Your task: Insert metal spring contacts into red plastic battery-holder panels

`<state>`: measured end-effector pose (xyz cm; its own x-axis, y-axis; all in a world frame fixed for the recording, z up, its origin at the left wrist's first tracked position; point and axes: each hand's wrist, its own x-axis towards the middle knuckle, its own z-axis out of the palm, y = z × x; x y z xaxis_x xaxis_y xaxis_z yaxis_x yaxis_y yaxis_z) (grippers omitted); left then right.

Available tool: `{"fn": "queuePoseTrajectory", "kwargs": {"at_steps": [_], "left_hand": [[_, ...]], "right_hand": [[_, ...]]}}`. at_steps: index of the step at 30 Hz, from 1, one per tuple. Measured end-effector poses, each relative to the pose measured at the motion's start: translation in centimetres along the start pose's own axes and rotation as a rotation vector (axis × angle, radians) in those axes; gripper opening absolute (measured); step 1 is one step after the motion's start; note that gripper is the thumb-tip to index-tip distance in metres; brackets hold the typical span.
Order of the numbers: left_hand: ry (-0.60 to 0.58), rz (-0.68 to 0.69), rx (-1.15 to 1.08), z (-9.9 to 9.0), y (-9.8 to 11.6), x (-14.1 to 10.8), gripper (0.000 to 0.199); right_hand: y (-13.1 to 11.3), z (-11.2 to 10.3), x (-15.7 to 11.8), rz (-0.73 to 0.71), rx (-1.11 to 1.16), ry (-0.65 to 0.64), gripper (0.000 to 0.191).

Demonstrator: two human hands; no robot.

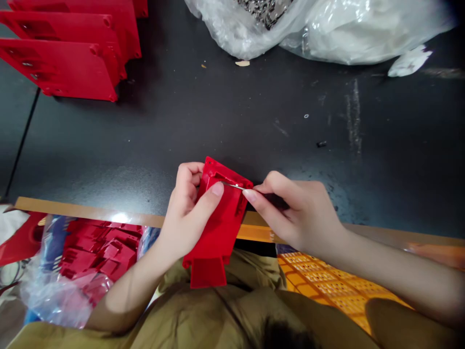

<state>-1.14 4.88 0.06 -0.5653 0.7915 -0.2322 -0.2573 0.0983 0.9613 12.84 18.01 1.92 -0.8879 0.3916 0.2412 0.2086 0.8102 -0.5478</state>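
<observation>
My left hand (192,206) is closed around a red plastic panel (221,225), its thumb lying across the face and its fingers behind. The panel is tilted over the table's near edge, with a narrow tab at its lower end. A thin silvery metal strip (234,185) lies across the slotted upper part of the panel. My left thumb tip touches one end of it. Thumb and forefinger of my right hand (286,208) pinch the other end at the panel's right edge. The exact shape of the strip's ends is hidden.
Several similar red panels (72,68) stand in a row at the back left of the dark table (218,116). A clear bag of small metal parts (267,12) and a whitish bag (363,31) lie at the back. Below the edge are red pieces (105,247) and an orange crate (323,276).
</observation>
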Motion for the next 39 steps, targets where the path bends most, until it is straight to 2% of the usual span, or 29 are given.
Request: {"fn": "queuePoseTrajectory", "kwargs": {"at_steps": [3, 9, 12, 17, 30, 39], "left_hand": [[0.013, 0.012, 0.039, 0.09, -0.08, -0.14, 0.025], [0.005, 0.023, 0.066, 0.14, -0.09, -0.21, 0.031], [-0.005, 0.028, 0.068, 0.18, -0.03, -0.23, 0.034], [0.009, 0.032, 0.074, 0.29, 0.08, -0.18, 0.031], [0.042, -0.011, 0.124, 0.25, 0.12, -0.33, 0.028], [0.026, -0.022, 0.032, 0.42, 0.70, -0.26, 0.021]], "right_hand": [[-0.18, 0.16, 0.11, -0.033, -0.060, 0.007, 0.032], [-0.08, 0.47, -0.15, 0.009, -0.003, 0.022, 0.030], [-0.14, 0.45, -0.07, -0.001, -0.046, 0.047, 0.030], [-0.54, 0.24, 0.16, -0.066, -0.178, 0.054, 0.035], [-1.05, 0.15, -0.28, -0.074, -0.272, 0.076, 0.037], [-0.86, 0.16, -0.34, -0.057, -0.206, -0.001, 0.035]]}}
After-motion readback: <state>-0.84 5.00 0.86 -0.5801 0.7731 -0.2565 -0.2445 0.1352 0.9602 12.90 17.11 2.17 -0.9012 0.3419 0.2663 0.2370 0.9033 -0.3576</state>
